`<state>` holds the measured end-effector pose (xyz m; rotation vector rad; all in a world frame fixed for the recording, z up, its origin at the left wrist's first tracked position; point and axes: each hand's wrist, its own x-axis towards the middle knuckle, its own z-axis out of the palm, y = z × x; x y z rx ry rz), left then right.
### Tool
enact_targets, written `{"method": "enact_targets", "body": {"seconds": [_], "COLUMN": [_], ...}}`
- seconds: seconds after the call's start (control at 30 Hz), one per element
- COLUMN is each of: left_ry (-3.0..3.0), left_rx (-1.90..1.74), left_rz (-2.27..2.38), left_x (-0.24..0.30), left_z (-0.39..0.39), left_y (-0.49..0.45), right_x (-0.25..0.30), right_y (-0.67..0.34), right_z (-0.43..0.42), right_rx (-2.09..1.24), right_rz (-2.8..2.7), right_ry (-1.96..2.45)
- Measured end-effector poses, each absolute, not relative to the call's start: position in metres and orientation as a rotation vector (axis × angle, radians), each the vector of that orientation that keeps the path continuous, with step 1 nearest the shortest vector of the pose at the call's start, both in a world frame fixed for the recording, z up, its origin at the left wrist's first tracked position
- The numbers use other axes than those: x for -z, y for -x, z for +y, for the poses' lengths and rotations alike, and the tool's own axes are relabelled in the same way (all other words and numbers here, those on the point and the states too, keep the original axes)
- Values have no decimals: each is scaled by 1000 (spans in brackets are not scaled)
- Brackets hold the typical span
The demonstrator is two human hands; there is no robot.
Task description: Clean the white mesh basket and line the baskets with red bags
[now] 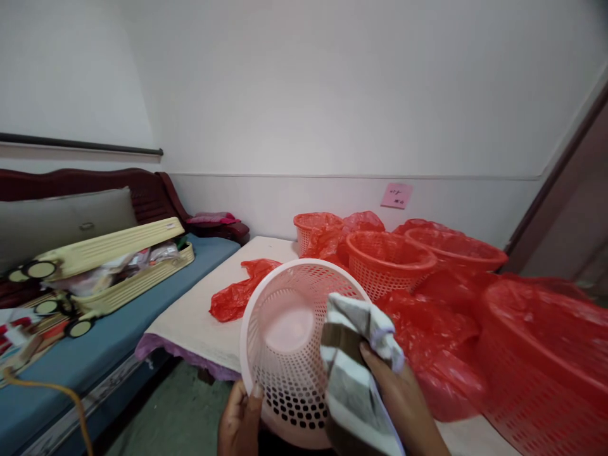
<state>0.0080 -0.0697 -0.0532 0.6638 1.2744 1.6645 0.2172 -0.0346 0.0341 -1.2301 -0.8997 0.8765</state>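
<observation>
A pale pink plastic basket (pixel 294 323) with holes in its wall is tilted so that its open mouth faces me. My left hand (pixel 240 415) grips its rim at the lower left, thumb on the inside. My right hand (pixel 396 392) is closed around a striped cloth (pixel 354 373) in white, grey and brown, bunched at the basket's right side. The cloth covers part of the right rim; whether it touches the wall there I cannot tell. No loose thing shows inside the basket.
Red mesh baskets (pixel 389 259) with red plastic bags stand along the right. A crumpled red bag (pixel 242 294) lies on the cream-covered table (pixel 190 329). At left, an open yellow suitcase (pixel 133 278) full of packets rests on a blue bed (pixel 156 304). A pink note (pixel 396 196) sticks to the wall.
</observation>
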Motion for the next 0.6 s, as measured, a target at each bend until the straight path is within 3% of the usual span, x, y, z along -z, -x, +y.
{"method": "enact_targets", "body": {"seconds": [0.1,0.23,0.6], "left_ry": [-601,-631,-833], "left_rx": [-1639,-1612,-1683], "left_rz": [1320,1337,1458], "left_x": [51,44,34], "left_z": [-75,-82,-81], "left_y": [-15,-21,-11], "right_x": [-41,-34,-5], "right_y": [-191,-148,-132], "right_z": [-1,26,-49], "right_rx": [-1015,-924,-767], "right_rz": [-756,-779,-2166], "right_ry": [1054,1071,874]}}
